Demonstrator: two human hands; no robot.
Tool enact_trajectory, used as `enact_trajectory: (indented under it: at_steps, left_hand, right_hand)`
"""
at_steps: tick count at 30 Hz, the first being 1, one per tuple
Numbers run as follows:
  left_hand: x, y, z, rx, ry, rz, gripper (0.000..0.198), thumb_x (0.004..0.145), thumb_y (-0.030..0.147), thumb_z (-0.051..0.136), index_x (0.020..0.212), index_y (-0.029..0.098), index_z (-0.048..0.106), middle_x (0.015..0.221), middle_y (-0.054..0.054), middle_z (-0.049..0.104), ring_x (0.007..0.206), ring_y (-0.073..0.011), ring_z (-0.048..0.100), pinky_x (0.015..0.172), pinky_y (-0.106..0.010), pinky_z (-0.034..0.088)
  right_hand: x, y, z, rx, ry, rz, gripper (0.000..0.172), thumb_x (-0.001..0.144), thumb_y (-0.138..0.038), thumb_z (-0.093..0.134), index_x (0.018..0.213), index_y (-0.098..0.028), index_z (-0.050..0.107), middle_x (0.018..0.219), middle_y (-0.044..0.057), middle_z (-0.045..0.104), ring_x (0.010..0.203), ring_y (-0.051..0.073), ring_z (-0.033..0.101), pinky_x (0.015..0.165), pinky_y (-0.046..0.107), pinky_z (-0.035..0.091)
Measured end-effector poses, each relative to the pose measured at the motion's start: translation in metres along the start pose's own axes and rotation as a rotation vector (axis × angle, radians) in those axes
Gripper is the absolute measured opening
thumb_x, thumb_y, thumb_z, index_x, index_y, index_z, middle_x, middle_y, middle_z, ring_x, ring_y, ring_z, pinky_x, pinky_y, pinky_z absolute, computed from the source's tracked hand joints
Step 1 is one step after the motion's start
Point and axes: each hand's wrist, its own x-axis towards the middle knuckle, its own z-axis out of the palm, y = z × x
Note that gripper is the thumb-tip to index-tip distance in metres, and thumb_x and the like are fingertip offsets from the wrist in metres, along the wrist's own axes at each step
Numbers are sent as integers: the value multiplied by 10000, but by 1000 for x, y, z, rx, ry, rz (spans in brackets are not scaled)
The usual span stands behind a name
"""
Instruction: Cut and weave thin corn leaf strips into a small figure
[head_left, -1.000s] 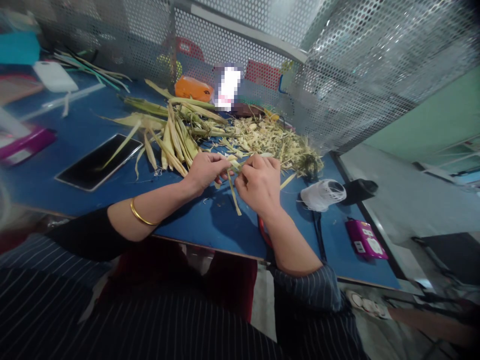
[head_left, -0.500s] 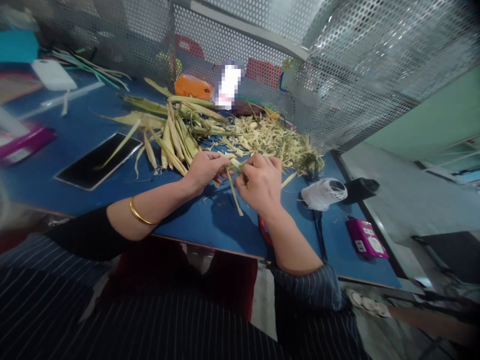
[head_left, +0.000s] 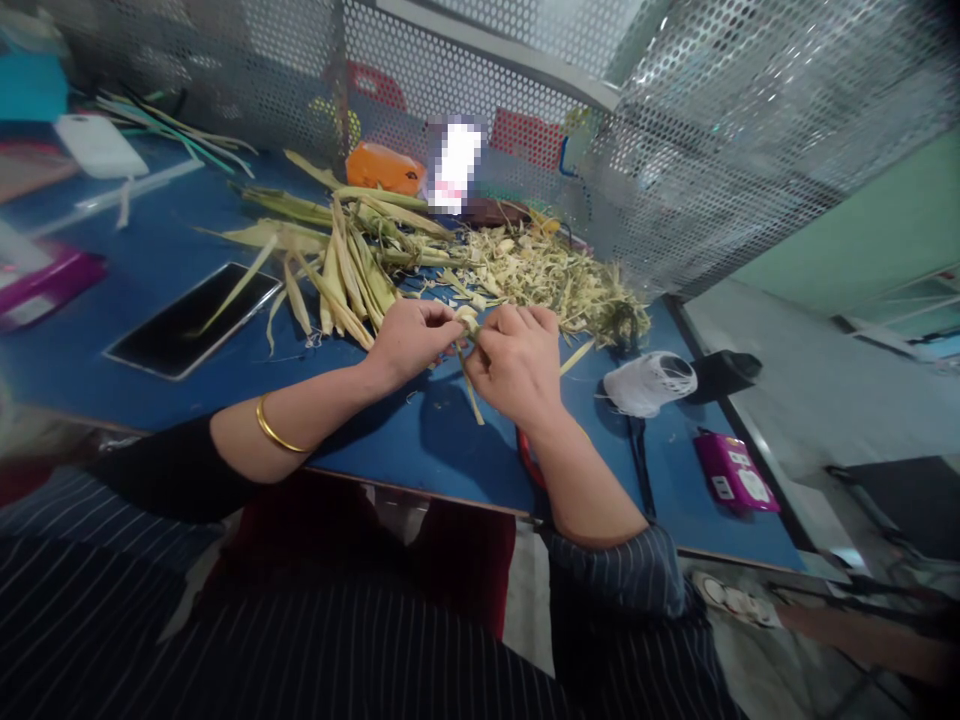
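Both my hands meet over the blue table (head_left: 375,440), working on one pale yellow-green strip of corn husk (head_left: 471,392). My left hand (head_left: 416,342) pinches it between thumb and fingers. From the other side my right hand (head_left: 517,360) grips it with curled fingers. A small folded part of the strip shows between the fingertips, and its narrow tail hangs down toward the table. Behind my left hand lies a bundle of long corn husks (head_left: 352,265). A heap of shredded husk scraps (head_left: 532,265) is behind my right hand.
A dark flat tablet (head_left: 191,320) with a husk strip on it lies left. To the right are a white thread spool (head_left: 641,385), a black spool (head_left: 724,375) and a purple packet (head_left: 735,470). An orange pouch (head_left: 384,168) sits by the perforated metal screen (head_left: 465,60).
My fingertips have drawn closer together, and the husk between them looks more folded. The hanging tail has shifted slightly up. The rest of the table looks the same.
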Motion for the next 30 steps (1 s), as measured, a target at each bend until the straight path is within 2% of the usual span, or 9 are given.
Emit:
enact_trajectory:
  at_steps: [3, 9, 12, 20, 24, 30]
  left_hand:
    - [-1, -1, 0, 31, -6, 19, 143, 696, 244, 580, 675, 142, 678, 546, -3, 607, 496, -99, 547, 483, -182, 445]
    - [-3, 5, 1, -53, -12, -78, 192, 717, 306, 615, 631, 137, 644, 528, -11, 593, 459, -94, 520, 458, -197, 447]
    - [-2, 5, 1, -36, 12, -57, 181, 710, 298, 633, 631, 136, 651, 507, -1, 579, 428, -81, 485, 435, -194, 426]
    - [0, -2, 0, 63, 16, 14, 189, 727, 299, 616, 664, 136, 688, 519, -6, 606, 424, -90, 508, 424, -193, 412]
    - [0, -4, 1, 8, 30, -38, 222, 738, 335, 635, 695, 125, 692, 515, -6, 600, 416, -86, 501, 429, -198, 420]
    - [-3, -1, 2, -35, -37, -17, 178, 721, 291, 646, 692, 117, 668, 540, -5, 590, 473, -92, 525, 461, -196, 431]
  right_hand:
    - [0, 2, 0, -3, -22, 35, 161, 789, -191, 534, 654, -189, 622, 837, 74, 576, 800, 215, 478, 865, 430, 311]
    - [0, 1, -2, -18, -48, 13, 155, 784, -200, 528, 667, -187, 629, 855, 83, 567, 812, 226, 467, 865, 444, 312]
    - [0, 0, -2, -54, -35, -20, 158, 794, -210, 521, 675, -190, 623, 859, 82, 572, 805, 223, 469, 870, 439, 320]
    - [1, -1, -3, -70, -46, -45, 160, 806, -220, 518, 686, -193, 620, 852, 84, 581, 810, 227, 483, 888, 436, 328]
    - [1, -3, -4, -20, -40, -46, 196, 839, -208, 486, 712, -193, 636, 879, 83, 590, 821, 223, 488, 900, 432, 320]
    - [1, -1, -3, 0, -39, -28, 220, 869, -215, 472, 738, -186, 646, 894, 82, 595, 827, 219, 484, 879, 419, 311]
